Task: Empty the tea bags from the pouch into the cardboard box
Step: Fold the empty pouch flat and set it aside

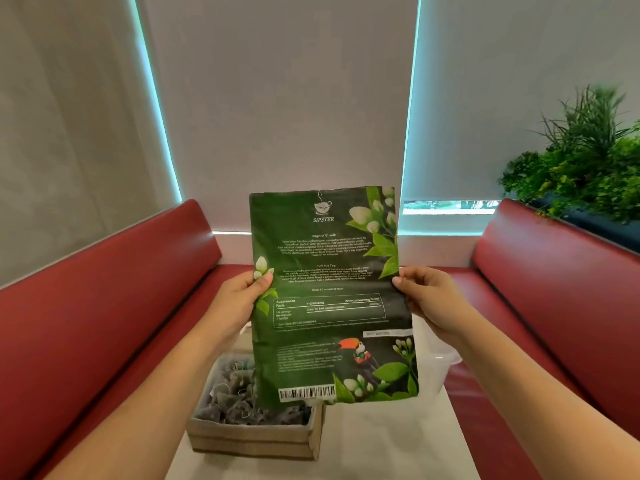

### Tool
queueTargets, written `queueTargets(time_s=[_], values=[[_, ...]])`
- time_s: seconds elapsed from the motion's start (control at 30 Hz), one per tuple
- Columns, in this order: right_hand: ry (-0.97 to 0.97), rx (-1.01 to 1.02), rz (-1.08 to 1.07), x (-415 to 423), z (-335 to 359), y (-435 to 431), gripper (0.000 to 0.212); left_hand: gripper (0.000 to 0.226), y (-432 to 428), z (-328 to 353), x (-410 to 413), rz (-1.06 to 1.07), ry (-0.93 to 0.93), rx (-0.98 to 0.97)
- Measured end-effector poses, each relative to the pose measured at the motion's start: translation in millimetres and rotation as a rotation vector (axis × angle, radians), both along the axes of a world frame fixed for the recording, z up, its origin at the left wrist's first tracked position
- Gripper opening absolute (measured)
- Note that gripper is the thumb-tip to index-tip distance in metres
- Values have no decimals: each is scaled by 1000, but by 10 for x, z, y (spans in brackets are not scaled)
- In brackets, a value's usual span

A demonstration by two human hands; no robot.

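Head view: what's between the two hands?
The green Sipster tea pouch, held up flat; left hand pinches its left edge, right hand its right edge. Seen in the head view.

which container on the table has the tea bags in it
The brown cardboard box at left: grey tea bags fill it. The clear plastic tub at right shows none.

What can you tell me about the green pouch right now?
The pouch is dark green, flat, creased, matte-looking, printed with leaves, white flowers, a toucan, a Sipster logo and a barcode. It is held upright in the air, text right way up, lower edge above the cardboard box. The left hand grips its left edge, the right hand its right. No opening shows.
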State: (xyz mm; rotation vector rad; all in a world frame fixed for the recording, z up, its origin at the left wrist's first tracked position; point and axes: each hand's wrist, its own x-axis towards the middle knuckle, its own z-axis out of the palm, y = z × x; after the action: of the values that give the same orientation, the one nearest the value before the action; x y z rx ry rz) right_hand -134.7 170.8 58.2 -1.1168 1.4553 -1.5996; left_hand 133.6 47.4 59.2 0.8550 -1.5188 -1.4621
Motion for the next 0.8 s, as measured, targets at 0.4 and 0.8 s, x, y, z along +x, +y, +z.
queueTargets(time_s=[0.4, 0.8], values=[[-306, -7, 61, -94, 9, 143, 32, 37, 119, 63, 72, -54, 15, 140], [-5, 244, 337, 58, -179, 188, 70, 37, 226, -41, -59, 64, 167, -46]])
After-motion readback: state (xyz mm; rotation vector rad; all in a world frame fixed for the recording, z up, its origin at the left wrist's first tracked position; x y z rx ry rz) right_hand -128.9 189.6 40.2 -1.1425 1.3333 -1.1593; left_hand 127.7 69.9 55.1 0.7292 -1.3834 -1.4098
